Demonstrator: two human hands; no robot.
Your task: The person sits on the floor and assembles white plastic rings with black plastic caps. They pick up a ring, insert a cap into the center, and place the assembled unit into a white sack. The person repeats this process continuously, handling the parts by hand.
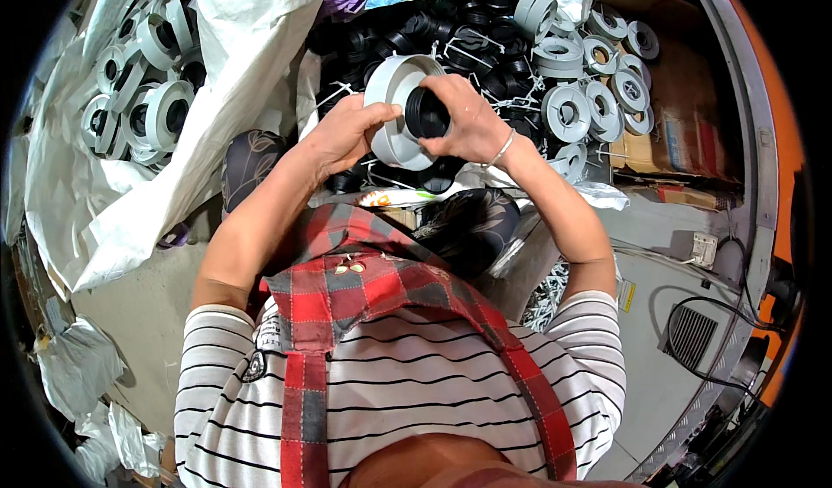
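In front of me, above a pile of black plastic parts, my left hand (345, 134) grips the left side of a light grey, round, hollow plastic housing (390, 87). The thumb of that hand lies over its edge. My right hand (472, 122) is closed round a short black ribbed plastic sleeve (426, 113), at the mouth of the housing. I cannot tell whether the sleeve sits inside the housing or just in front of it. The inner side of the housing is partly hidden by the sleeve and my right fingers.
Black plastic parts (485, 33) and pale thin-legged pieces (517, 98) lie heaped beyond my hands. Grey flanged rings (568, 113) are piled at the right by a cardboard box (693, 124). A white sack (243, 55) at left holds grey housings (169, 111) with black inserts. A black cable (672, 332) hangs at right.
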